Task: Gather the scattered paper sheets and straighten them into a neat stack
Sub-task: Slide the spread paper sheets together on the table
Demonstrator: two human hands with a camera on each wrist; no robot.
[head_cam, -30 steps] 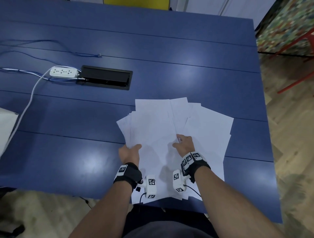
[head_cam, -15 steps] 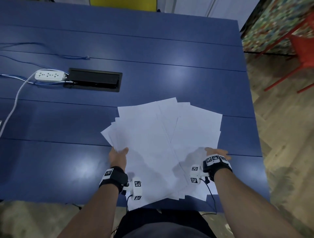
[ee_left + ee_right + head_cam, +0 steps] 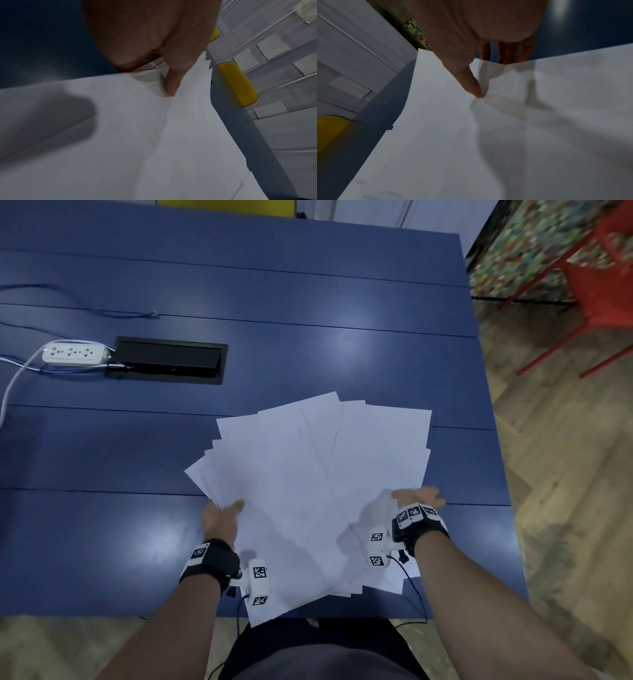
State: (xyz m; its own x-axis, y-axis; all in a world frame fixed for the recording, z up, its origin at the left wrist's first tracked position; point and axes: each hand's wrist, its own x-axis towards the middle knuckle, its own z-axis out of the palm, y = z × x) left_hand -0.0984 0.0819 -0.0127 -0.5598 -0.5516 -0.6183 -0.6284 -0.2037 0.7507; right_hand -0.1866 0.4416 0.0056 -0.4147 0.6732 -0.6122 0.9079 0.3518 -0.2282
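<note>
Head view, fanned paper sheets (image 3: pixel 308 491) pinched between left hand (image 3: pixel 221 517) and right hand (image 3: pixel 419 498), right hand now at their right edge, sheets lifted off counter (image 3: pixel 308 302).

We see soft overhead glare patches on the blue surface (image 3: pixel 346 340), a blurred red chair (image 3: pixel 596 289) at the bent edge, and dim, smeary wrist views with shadowed paper (image 3: pixel 51 108).

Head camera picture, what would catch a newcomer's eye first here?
First the fan of white paper sheets splayed on the near right part of the blue table, overhanging its near edge. The left hand and right hand grip the fan's two sides, thumbs on top. Farther left lie a white power strip and a black cable hatch.
</note>
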